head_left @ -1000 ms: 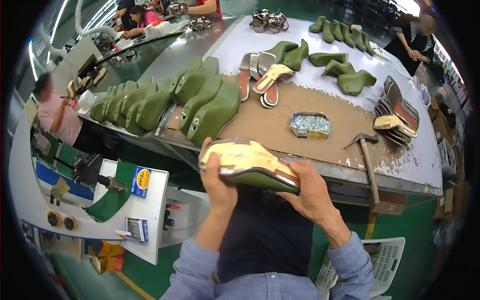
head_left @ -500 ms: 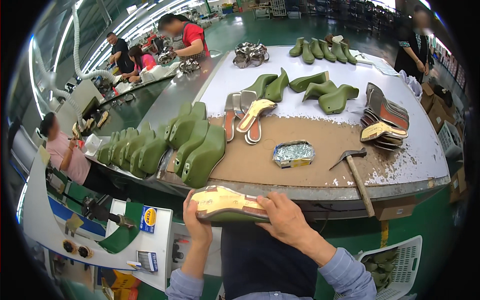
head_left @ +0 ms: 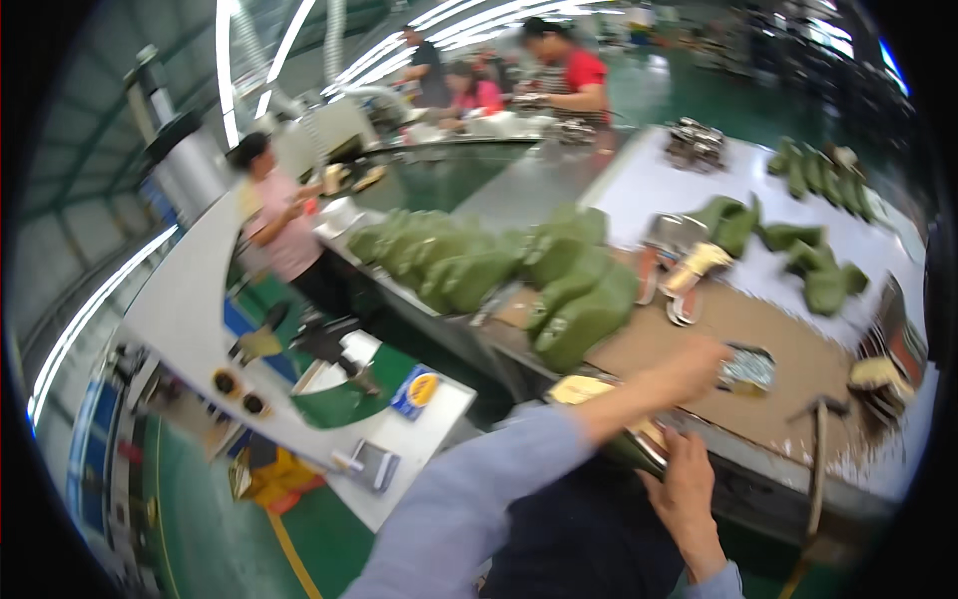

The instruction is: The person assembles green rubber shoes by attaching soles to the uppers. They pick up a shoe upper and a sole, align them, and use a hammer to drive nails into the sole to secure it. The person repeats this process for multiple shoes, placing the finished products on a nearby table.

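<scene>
My left arm reaches across the shoe last, and my left hand (head_left: 694, 369) is at the near left side of a small box of metal tacks (head_left: 748, 371). Its fingers are smeared by motion. Below it, my right hand (head_left: 687, 489) grips one end of a green shoe last (head_left: 631, 451) with a cream insole (head_left: 581, 388) lying along its upturned sole. The left forearm hides the middle of the last. A hammer (head_left: 820, 449) with a wooden handle rests at the table's near edge, right of both hands.
Green shoe lasts (head_left: 584, 304) stand in rows on the left of the table. Stacked insoles (head_left: 886, 369) lie at the right, and loose insoles (head_left: 689, 275) behind the tacks. A white machine (head_left: 200, 299) with a side table (head_left: 439, 409) is at my left. Co-workers (head_left: 284, 210) work beyond.
My view has swung left. My left hand has let go of the last and crossed over to the tacks. The right hand keeps hold of the last.
</scene>
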Available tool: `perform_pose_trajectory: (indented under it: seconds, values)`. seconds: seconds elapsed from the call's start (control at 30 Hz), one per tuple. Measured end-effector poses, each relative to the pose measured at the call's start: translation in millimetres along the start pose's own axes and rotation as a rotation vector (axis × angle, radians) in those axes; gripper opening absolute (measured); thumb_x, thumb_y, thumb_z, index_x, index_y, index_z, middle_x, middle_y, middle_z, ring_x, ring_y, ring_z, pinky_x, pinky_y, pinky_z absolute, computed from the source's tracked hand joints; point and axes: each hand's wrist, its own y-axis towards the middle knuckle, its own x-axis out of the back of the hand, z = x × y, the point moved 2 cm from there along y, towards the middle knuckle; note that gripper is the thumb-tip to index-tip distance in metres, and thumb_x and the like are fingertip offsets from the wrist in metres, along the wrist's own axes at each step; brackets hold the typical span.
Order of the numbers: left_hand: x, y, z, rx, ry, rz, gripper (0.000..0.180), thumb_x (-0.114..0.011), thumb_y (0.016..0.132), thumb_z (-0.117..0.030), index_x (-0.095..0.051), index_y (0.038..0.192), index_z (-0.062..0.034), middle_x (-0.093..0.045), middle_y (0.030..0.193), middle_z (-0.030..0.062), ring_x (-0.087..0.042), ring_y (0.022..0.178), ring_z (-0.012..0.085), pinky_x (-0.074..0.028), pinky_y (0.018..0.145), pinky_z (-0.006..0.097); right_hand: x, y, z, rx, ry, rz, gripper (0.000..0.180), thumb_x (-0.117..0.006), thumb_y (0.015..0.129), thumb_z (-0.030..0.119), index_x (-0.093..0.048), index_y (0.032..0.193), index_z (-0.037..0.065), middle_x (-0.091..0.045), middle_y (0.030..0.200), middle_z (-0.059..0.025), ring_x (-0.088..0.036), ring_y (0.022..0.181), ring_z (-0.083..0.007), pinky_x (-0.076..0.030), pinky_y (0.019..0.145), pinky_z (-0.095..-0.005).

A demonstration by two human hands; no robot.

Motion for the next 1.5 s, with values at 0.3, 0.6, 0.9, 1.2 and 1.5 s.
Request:
perform_pose_trajectory:
  seconds: [0.3, 0.6, 0.9, 1.2, 1.5]
  values:
    - [-59.9, 59.1, 74.4, 0.182, 0.431, 0.048, 0.013, -0.075, 0.074, -0.010, -0.079, 0.086, -0.0082, -0.075, 0.089, 0.0171, -0.073, 0.087, 0.0357, -0.059, 0.078, 0.045, -11.0, 5.0, 12.3, 0.056, 0.034, 0.065, 0.079, -0.091, 0.063, 0.009, -0.050, 0.130, -0.001, -0.054, 0.113, -0.0203, -0.057, 0.101, -0.0407, -0.050, 0.083, -0.0476]
    - [-43.1, 48.7, 66.1, 0.173, 0.172, -0.077, 0.017, -0.079, 0.075, -0.017, -0.080, 0.089, -0.0065, -0.074, 0.084, 0.0207, -0.073, 0.082, 0.0377, -0.059, 0.077, 0.045, -11.7, 1.8, 6.9, 0.051, 0.029, 0.036, 0.081, -0.091, 0.062, 0.010, -0.049, 0.131, -0.001, -0.053, 0.115, -0.0212, -0.057, 0.101, -0.0410, -0.050, 0.082, -0.0480]
    - [-13.4, 34.7, 43.6, 0.034, -0.081, -0.237, 0.018, -0.071, 0.086, -0.015, -0.078, 0.096, -0.0026, -0.073, 0.089, 0.0211, -0.072, 0.087, 0.0376, -0.057, 0.079, 0.044, -7.3, 6.2, 17.5, 0.088, 0.015, 0.045, 0.078, -0.091, 0.063, 0.010, -0.051, 0.130, 0.001, -0.054, 0.111, -0.0189, -0.058, 0.099, -0.0394, -0.050, 0.081, -0.0469]
    - [42.9, -143.6, -34.1, 0.340, -0.532, -0.295, 0.017, -0.072, 0.090, -0.004, -0.074, 0.106, 0.0000, -0.076, 0.102, 0.0140, -0.075, 0.090, 0.0205, -0.058, 0.080, 0.031, -7.7, 9.0, 6.3, 0.086, 0.033, 0.069, 0.075, -0.089, 0.068, 0.015, -0.051, 0.131, 0.005, -0.055, 0.114, -0.0162, -0.060, 0.103, -0.0348, -0.054, 0.084, -0.0423]
    - [19.9, -132.2, -43.2, 0.142, -0.044, -0.199, 0.006, -0.076, 0.086, -0.017, -0.077, 0.088, -0.0118, -0.078, 0.099, 0.0041, -0.070, 0.110, 0.0249, -0.044, 0.104, 0.043, 104.2, -54.6, -101.7, -0.273, -0.491, -0.249, 0.063, -0.070, 0.091, 0.022, -0.045, 0.145, 0.002, -0.052, 0.137, -0.0261, -0.051, 0.126, -0.0439, -0.039, 0.108, -0.0530]
